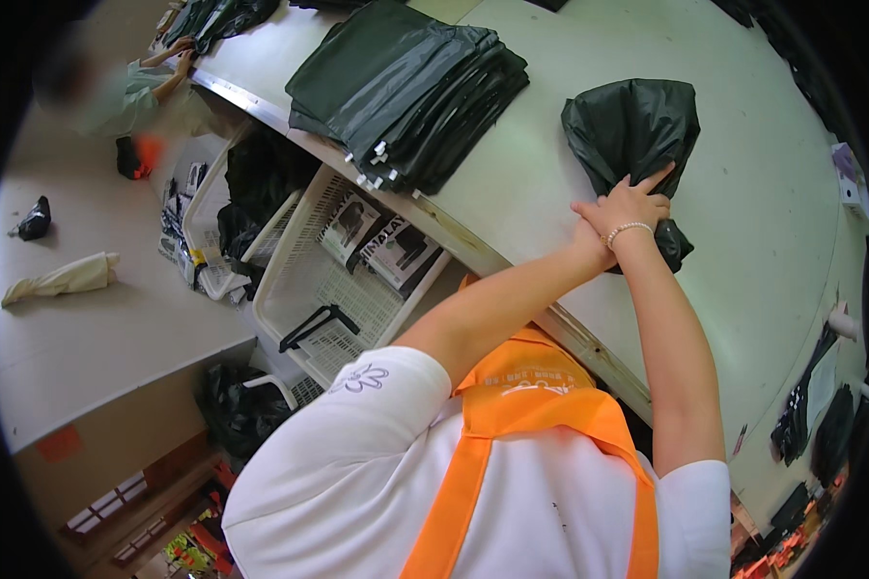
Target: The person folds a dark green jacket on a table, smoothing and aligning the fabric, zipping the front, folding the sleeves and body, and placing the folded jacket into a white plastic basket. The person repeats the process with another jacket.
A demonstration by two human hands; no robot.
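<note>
A shiny black plastic bag [635, 121] lies bunched on the table, spreading wide above my hands, with a short gathered tail [674, 244] below them. My right hand [631, 206], with a beaded bracelet at its wrist, is closed around the narrow middle of the bag. Crossing against it, my left hand [592, 232] is also at the bunched part. Its fingers overlap with the right hand's and are partly hidden. To the left, a thick pile of folded dark bags [406, 87] rests on the same table, small white tabs showing at its near edge.
The pale table [512, 207] has a wooden front edge. Left of me, a white plastic basket [294, 280] holds printed packages, beside another basket [201, 227] with black plastic. A co-worker's hands [179, 58] handle dark material at upper left. A rolled cream cloth [63, 280] lies on the left-hand table.
</note>
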